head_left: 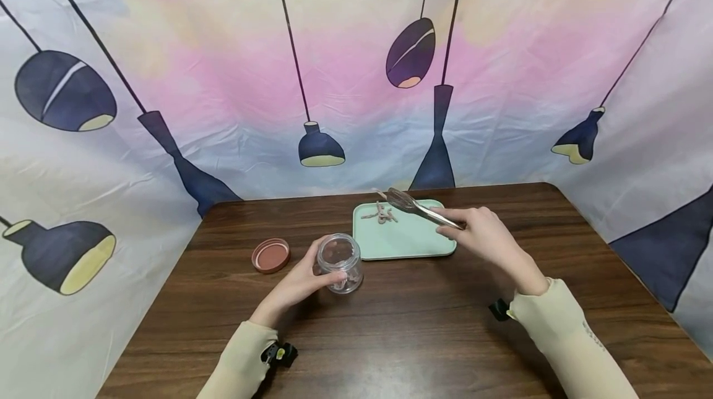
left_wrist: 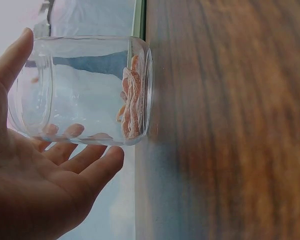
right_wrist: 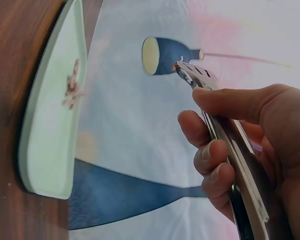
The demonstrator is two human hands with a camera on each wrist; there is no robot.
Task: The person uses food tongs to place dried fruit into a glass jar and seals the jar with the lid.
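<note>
My left hand [head_left: 303,276] grips a clear glass jar [head_left: 341,257] that stands uncapped on the table, thumb on the near side and fingers around the far side. Several reddish-brown dried strips with a pale coating [left_wrist: 132,107] lie at its bottom in the left wrist view. Metal tongs [head_left: 414,206] are held in my right hand [head_left: 484,235], above a pale green tray [head_left: 412,244]. A small strip [head_left: 380,193] sticks out of the tongs' tips. On the tray's left part lies a small pile of similar strips [head_left: 382,216].
A reddish-brown round lid [head_left: 271,255] lies left of the jar, inner side up. The dark wooden table [head_left: 390,337] ends at a fabric backdrop [head_left: 356,77] printed with lamps. Each wrist wears a black strap.
</note>
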